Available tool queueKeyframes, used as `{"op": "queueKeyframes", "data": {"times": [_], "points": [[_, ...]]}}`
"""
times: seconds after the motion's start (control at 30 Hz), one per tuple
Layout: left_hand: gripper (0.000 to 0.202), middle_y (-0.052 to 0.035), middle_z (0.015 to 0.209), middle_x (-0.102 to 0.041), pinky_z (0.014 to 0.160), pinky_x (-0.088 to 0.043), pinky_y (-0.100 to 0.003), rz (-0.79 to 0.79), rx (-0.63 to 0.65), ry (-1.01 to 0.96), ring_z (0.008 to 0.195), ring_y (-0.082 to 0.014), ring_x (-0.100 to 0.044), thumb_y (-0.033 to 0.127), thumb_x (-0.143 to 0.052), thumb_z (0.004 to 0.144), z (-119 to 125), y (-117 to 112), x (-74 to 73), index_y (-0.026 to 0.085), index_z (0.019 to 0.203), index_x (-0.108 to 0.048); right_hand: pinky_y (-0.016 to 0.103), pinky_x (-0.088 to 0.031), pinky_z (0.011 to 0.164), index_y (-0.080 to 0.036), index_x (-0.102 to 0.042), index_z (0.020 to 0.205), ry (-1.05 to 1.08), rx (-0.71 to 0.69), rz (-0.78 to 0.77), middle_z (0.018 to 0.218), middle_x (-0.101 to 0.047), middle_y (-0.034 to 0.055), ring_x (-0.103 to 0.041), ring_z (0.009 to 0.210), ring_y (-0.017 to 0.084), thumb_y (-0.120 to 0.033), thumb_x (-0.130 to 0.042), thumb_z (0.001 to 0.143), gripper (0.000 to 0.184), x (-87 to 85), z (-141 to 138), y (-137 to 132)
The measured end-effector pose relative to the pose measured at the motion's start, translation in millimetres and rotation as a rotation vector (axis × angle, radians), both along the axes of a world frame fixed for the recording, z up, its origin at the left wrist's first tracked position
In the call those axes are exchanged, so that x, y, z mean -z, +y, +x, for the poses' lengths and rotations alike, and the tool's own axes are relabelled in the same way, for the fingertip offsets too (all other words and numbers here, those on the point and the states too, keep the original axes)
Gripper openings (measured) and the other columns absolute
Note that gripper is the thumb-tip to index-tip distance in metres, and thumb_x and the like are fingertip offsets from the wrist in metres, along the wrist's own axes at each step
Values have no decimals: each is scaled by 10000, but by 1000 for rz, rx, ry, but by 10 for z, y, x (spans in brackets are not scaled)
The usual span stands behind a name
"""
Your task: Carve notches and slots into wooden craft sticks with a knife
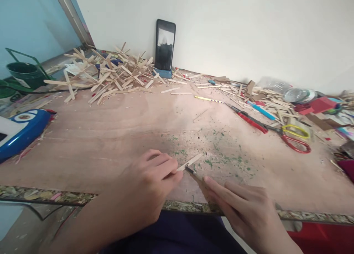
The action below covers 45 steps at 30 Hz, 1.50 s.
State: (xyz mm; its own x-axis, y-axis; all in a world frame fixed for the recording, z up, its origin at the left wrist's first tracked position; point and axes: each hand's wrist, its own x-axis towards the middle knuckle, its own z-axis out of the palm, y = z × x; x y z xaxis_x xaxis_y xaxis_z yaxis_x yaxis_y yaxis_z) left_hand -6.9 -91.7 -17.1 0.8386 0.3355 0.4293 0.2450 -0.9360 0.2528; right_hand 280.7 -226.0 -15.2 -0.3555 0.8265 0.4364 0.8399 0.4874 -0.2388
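My left hand (157, 176) grips a wooden craft stick (193, 160) close to the tabletop, with the stick's rounded far end pointing up and to the right. A slim knife-like tool with a dark metal tip (190, 170) meets the stick's lower edge. My right hand (240, 202) is closed round the rear of that tool, and its fingers hide most of the handle. Green flecks (221, 150) lie scattered on the wooden table (110, 150) just beyond both hands.
A pile of joined craft sticks (118, 73) lies back left, near a phone (165, 44) leaning on the wall. To the right are red-handled pliers (253, 122), scissors (295, 138), a pencil (208, 98) and loose sticks. A blue object (30, 130) stands left.
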Motion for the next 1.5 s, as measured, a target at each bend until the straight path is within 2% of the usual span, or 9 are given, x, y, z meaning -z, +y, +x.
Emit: {"op": "queueKeyframes", "data": {"times": [0.13, 0.2, 0.27, 0.37, 0.47, 0.6, 0.8, 1.07, 1.5], "points": [[359, 30, 1003, -841, 1027, -558, -381, -126, 99, -26, 981, -189, -773, -37, -585, 1088, -28, 5, -46, 221, 1162, -825, 221, -480, 520, -160, -816, 1543, 38, -7, -31, 783, -721, -63, -633, 533, 82, -170, -554, 1325, 341, -12, 8, -13], [272, 25, 1073, -885, 1031, -566, -387, -117, 56, -70, 1030, -184, -811, 76, -604, 1210, -36, 28, -53, 225, 1171, -828, 212, -466, 511, -158, -813, 1531, 47, -14, -34, 773, -710, -67, -620, 523, 77, -175, -527, 1337, 346, -21, 11, -6], [262, -48, 1259, -920, 1053, -586, -435, -40, -57, -64, 1170, -241, -843, 266, -594, 1305, -40, 69, -24, 200, 1271, -844, 202, -455, 506, -164, -810, 1524, 48, -19, -19, 760, -684, -74, -598, 514, 74, -195, -497, 1353, 358, -28, 12, 12], [541, -206, 1655, -823, 1127, -643, -560, 67, -146, 84, 1474, -395, -803, 577, -588, 1320, -33, 120, 70, 151, 1586, -792, 186, -476, 534, -168, -798, 1533, 47, -18, -15, 785, -683, -74, -609, 538, 70, -187, -494, 1352, 354, -36, 11, 31], [647, -214, 1857, -677, 1248, -648, -706, 58, -171, 207, 1655, -475, -707, 713, -702, 1244, -7, 113, 150, 229, 1667, -781, 182, -484, 551, -165, -784, 1540, 32, -23, -15, 796, -675, -75, -606, 547, 70, -173, -482, 1352, 356, -51, 13, 26], [653, -212, 1872, -662, 1333, -602, -828, 42, -172, 207, 1714, -495, -664, 740, -735, 1215, 18, 69, 154, 266, 1658, -803, 193, -449, 528, -176, -799, 1518, 32, -27, -19, 767, -616, -79, -564, 537, 81, -189, -461, 1360, 373, -79, 21, 21], [557, -226, 1839, -690, 1239, -673, -847, 57, -127, 189, 1682, -478, -709, 510, -410, 1356, -16, 86, 117, 259, 1643, -815, 186, -441, 518, -181, -826, 1487, 66, -25, -32, 762, -587, -78, -549, 530, 81, -187, -477, 1357, 373, -108, 7, 36], [472, -229, 1867, -660, 1285, -636, -857, 10, -174, 172, 1709, -499, -678, 534, -634, 1295, 3, 62, 147, 291, 1654, -821, 184, -463, 523, -220, -848, 1538, 78, -8, -38, 775, -663, -59, -596, 532, 80, -105, -564, 1279, 401, -54, 33, 23], [450, -252, 1835, -685, 1219, -670, -894, 51, -164, 182, 1661, -522, -720, 517, -702, 1264, 0, 78, 127, 265, 1611, -837, 156, -496, 547, -191, -830, 1565, 80, -28, -91, 814, -712, -41, -617, 558, 76, -141, -554, 1301, 385, -52, 35, 56]]}}
